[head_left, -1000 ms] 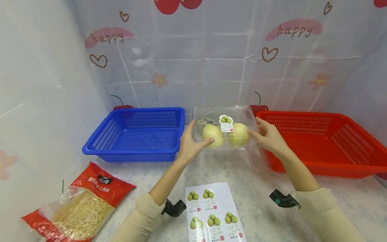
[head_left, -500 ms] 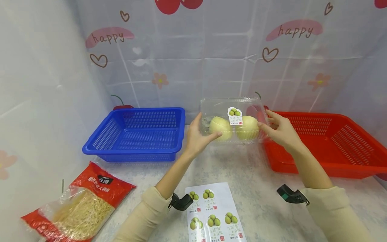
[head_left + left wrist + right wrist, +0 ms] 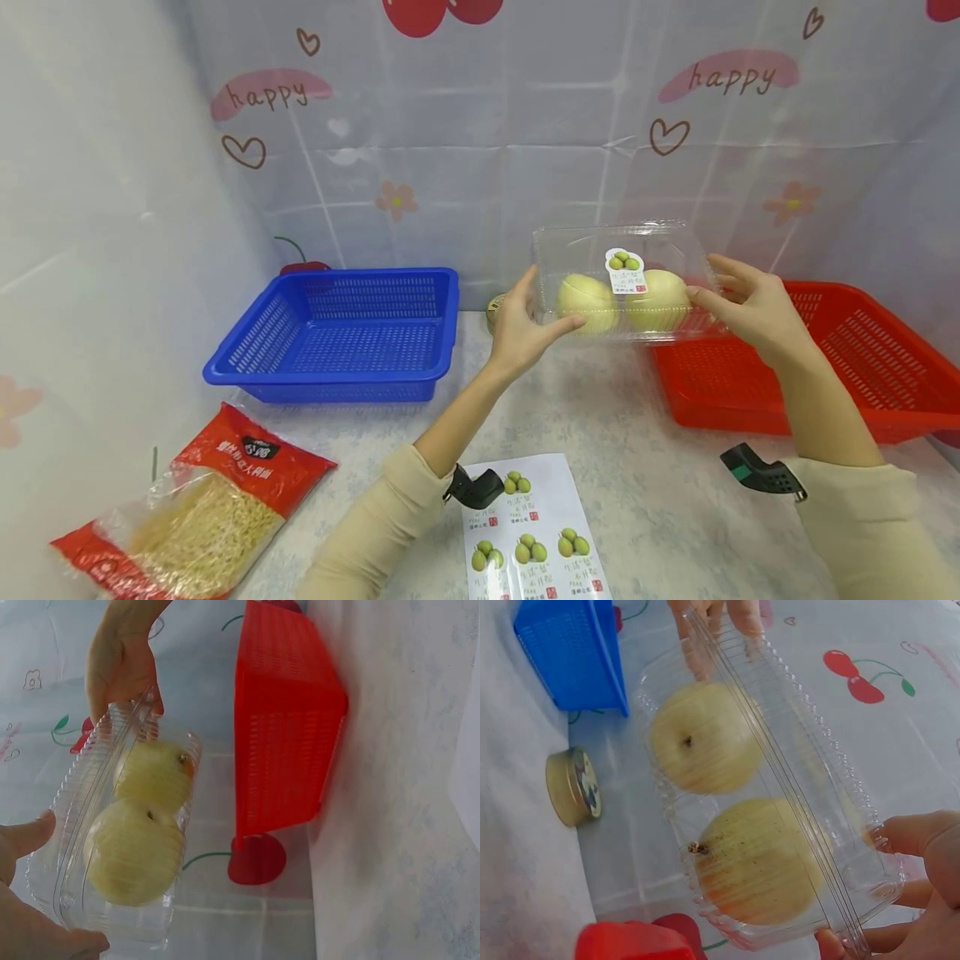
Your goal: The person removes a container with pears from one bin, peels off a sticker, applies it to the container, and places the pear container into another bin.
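A clear plastic clamshell box (image 3: 577, 246) is held up above the table between my two hands. Inside lie two pale yellow pears (image 3: 587, 303), side by side. On its lid is a white label (image 3: 627, 273) printed with green pears. My left hand (image 3: 523, 333) grips the box's left end, thumb along the near side. At the other end my right hand (image 3: 761, 315) pinches the box, partly over the red basket (image 3: 716, 387). In the right wrist view both pears (image 3: 705, 739) show through the plastic, and the lid looks closed.
A blue basket (image 3: 330, 392) stands at the back left. A small round tin (image 3: 571, 787) sits by the back wall, mostly behind my left hand in the head view. A red bag of pasta (image 3: 206, 508) lies front left, and a sticker sheet (image 3: 555, 500) lies front centre.
Both hands have lifted the box and carried it rightward, toward the red basket. The tin behind it now shows beside my left hand. The baskets, pasta bag and sticker sheet have stayed put.
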A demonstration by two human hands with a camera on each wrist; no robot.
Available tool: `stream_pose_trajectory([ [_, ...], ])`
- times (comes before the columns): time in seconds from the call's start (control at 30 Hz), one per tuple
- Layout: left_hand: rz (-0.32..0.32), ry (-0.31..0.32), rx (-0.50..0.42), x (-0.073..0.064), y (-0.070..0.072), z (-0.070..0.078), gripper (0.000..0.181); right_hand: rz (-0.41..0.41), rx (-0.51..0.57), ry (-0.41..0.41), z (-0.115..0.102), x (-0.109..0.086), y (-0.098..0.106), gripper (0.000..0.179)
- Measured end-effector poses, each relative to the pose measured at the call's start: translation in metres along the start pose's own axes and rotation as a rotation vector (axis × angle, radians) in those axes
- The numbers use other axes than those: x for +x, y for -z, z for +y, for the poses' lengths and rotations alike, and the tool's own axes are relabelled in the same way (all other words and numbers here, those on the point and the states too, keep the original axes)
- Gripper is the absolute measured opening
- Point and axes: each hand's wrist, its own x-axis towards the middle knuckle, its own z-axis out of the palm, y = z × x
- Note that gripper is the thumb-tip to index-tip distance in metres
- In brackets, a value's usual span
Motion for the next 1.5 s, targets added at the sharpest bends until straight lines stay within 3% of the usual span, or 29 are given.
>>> stream_pose_trajectory([
  [0.23, -0.016, -0.005, -0.039, 0.006, -0.017, 0.005, 0.086, 0.046, -0.007, -0.029, 0.011, -0.004, 0.020, 0.070],
  [0.53, 0.015, -0.025, 0.049, 0.010, -0.039, 0.011, 0.077, 0.121, 0.091, -0.033, 0.025, -0.009, 0.046, 0.067],
  [0.8, 0.018, -0.056, 0.088, 0.014, -0.063, 0.017, 0.073, 0.201, 0.053, -0.096, 0.041, -0.013, 0.063, 0.068],
  [1.23, -0.009, -0.075, 0.119, 0.021, -0.101, 0.020, 0.069, 0.306, 0.160, -0.056, 0.069, -0.013, 0.086, 0.067],
  [1.5, -0.048, -0.039, 0.162, 0.025, -0.121, 0.017, 0.067, 0.278, 0.197, -0.082, 0.094, -0.008, 0.100, 0.069],
])
